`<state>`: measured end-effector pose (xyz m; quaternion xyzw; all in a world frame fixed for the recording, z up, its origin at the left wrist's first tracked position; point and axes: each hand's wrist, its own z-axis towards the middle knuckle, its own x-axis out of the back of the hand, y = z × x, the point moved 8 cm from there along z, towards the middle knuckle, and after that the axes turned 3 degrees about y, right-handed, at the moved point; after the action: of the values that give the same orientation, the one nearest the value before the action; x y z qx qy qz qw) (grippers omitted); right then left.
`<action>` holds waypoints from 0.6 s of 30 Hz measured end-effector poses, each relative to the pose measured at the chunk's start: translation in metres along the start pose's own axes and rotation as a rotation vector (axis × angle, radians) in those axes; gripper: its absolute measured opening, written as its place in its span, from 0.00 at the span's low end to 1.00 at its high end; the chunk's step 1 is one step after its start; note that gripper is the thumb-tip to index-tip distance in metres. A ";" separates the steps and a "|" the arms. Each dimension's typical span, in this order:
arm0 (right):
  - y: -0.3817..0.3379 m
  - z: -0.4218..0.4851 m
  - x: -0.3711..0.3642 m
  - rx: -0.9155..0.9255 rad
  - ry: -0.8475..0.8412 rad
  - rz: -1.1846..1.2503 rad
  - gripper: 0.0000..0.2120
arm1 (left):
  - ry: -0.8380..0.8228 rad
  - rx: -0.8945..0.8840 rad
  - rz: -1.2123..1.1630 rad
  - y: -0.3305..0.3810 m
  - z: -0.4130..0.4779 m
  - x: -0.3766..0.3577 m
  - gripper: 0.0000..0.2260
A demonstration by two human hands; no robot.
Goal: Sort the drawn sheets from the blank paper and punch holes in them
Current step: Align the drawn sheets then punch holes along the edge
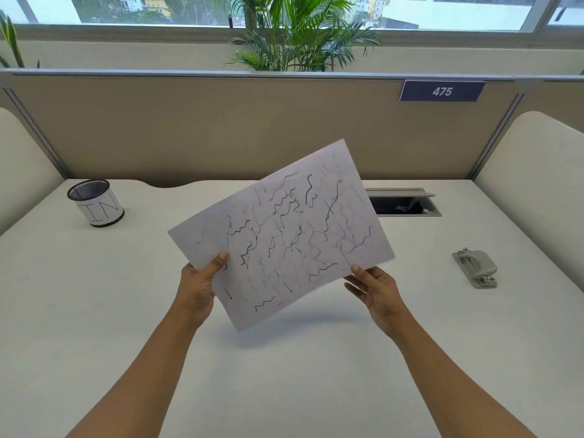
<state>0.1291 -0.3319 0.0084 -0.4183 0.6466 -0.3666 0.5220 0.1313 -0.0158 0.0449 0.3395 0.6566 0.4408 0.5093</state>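
A drawn sheet, covered in black and blue squiggles, is held tilted in the air above the middle of the white desk. My left hand grips its lower left edge, thumb on top. My right hand pinches its lower right edge between thumb and fingers. I cannot tell whether more sheets lie behind the top one. A grey hole punch sits on the desk at the right, well apart from both hands.
A mesh cup with a label reading "IN" stands at the back left. An open cable hatch lies in the desk behind the sheet. A beige partition closes the back, with curved side panels at left and right.
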 end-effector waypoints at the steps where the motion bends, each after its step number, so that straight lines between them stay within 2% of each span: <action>1: -0.001 -0.001 -0.003 0.000 -0.004 0.010 0.01 | 0.004 0.001 -0.015 0.000 -0.001 -0.001 0.09; 8: 0.010 -0.007 -0.042 -0.056 -0.045 0.108 0.07 | 0.091 0.063 -0.140 -0.018 -0.014 -0.022 0.08; 13: 0.010 -0.006 -0.059 -0.032 0.040 0.167 0.12 | 0.192 0.157 -0.243 -0.034 -0.025 -0.032 0.12; 18: 0.003 -0.002 -0.055 -0.048 0.116 0.043 0.11 | 0.213 0.184 -0.148 -0.034 -0.025 -0.020 0.15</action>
<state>0.1325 -0.2795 0.0259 -0.3948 0.6931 -0.3636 0.4811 0.1124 -0.0521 0.0230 0.2865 0.7679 0.3735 0.4345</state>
